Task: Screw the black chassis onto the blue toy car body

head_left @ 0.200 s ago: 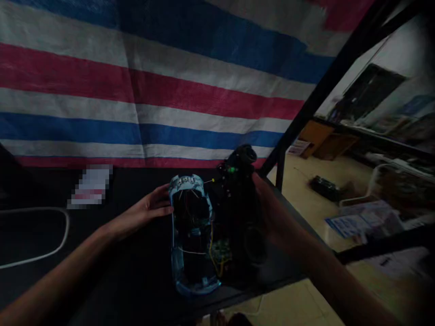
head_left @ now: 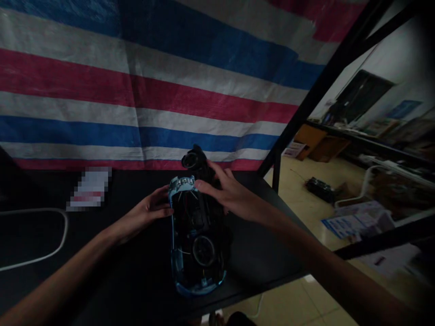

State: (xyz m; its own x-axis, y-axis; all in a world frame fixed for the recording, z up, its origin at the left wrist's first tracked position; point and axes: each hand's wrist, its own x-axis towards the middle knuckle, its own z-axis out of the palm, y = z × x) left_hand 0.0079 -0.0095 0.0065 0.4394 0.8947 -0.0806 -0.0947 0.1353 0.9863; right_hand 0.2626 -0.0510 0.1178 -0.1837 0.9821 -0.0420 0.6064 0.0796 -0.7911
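A light blue toy car body shell (head_left: 177,267) lies upside down on the black table (head_left: 136,276), its hollow inside with thin wires facing up. My left hand (head_left: 149,210) holds the shell by its left edge near the far end. Tilted on its side over the right part of the shell is a black wheeled chassis (head_left: 204,208), with one wheel at its far end and one at its near end. My right hand (head_left: 227,190) grips the chassis from the right, its thumb beside the shell's far end.
A blurred-out white and red item (head_left: 90,188) and a white cable (head_left: 66,231) lie on the left of the table. A striped sheet (head_left: 204,99) hangs behind. A black frame post (head_left: 299,117) stands at the right, with floor clutter beyond.
My right hand has brought the chassis left over the shell and turned it, so the circuit board and yellow wire are now hidden. My left hand has stayed on the shell.
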